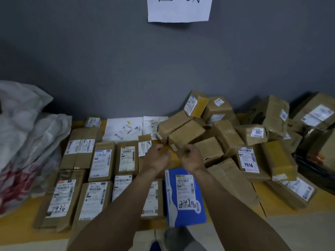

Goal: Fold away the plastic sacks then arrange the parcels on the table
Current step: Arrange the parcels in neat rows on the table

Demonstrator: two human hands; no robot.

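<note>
Now left hand (156, 157), right hand (192, 158) hover centre, grip I cannot tell; I'd lift loose parcel (186, 133) at 1 o'clock, set label-up, flush beside rows (103, 160) at 9 o'clock

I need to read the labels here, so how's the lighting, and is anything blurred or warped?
Head view: dim, even light, soft shadows on the grey wall; head view: left hand and right hand smeared by motion; head view: wide-angle lens bows the front edge of the yellow tabletop; handwritten 2490 on the blue cardboard parcel reads, fine print does not.
</note>
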